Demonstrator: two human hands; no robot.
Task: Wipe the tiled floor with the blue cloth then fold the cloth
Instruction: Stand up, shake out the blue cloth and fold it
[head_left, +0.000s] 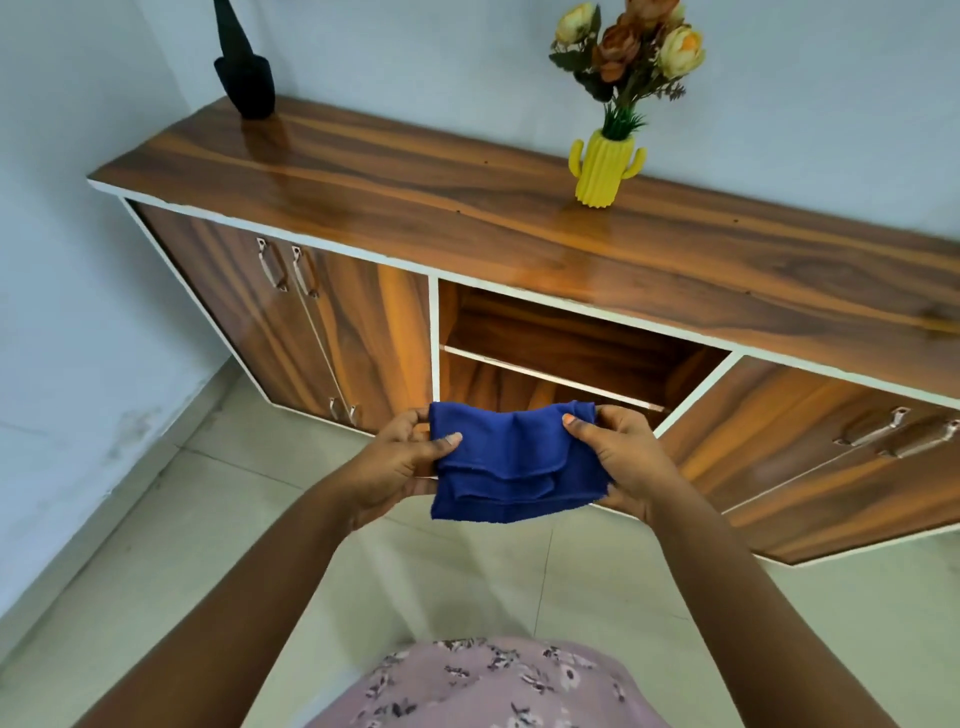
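The blue cloth (511, 462) is held in the air in front of me, folded into a small stack with several layered edges showing along its lower half. My left hand (397, 467) grips its left side, thumb on top. My right hand (626, 460) grips its right side, thumb pressed on the upper right corner. The pale tiled floor (208, 545) lies below, well under the cloth.
A long wooden cabinet (467, 223) stands against the wall ahead, with an open shelf bay (571, 358) behind the cloth and doors on both sides. On its top stand a yellow cactus vase with flowers (602, 166) and a black ornament (244, 73).
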